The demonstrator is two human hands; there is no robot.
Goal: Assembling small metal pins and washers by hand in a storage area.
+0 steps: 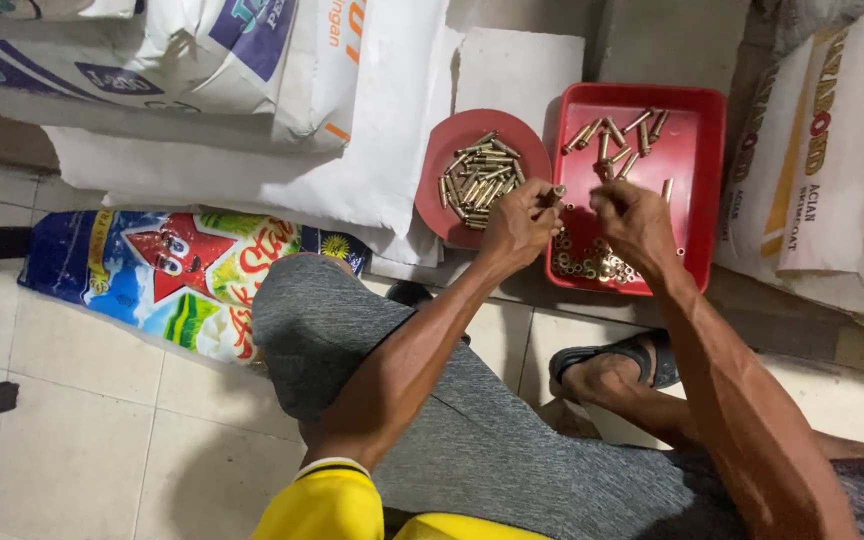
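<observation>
— What does the left hand (518, 226) hold?

— Its fingers are closed around a small brass tube (555, 192). The tube sticks out from the fingertips toward the right, and it sits over the left edge of the red square tray (709, 160).

— And the right hand (635, 222)?

— It is just beside the left one, over the middle of the same tray. Its fingers are curled and pinched together, but the camera cannot tell if there is a piece between them; the fingertips are too small and a little blurred.

— Where are the other brass pieces?

— There are three groups. A pile of long brass tubes (479, 175) lies on the round red plate (442, 140), which stands to the left of the tray and touches it or almost touches it. More long tubes (620, 135) lie scattered in the far part of the tray. A heap of small brass rings (592, 265) lies in the near left corner of the tray, directly below the two hands.

— On what do the plate and the tray stand?

— On the floor, partly on white sacks (352, 150). The person sits on the tiled floor (72, 440) with bent knees, in grey shorts (472, 440), with one foot in a dark sandal (617, 365) near the tray. A colourful sack (167, 275) lies on the left side.
</observation>
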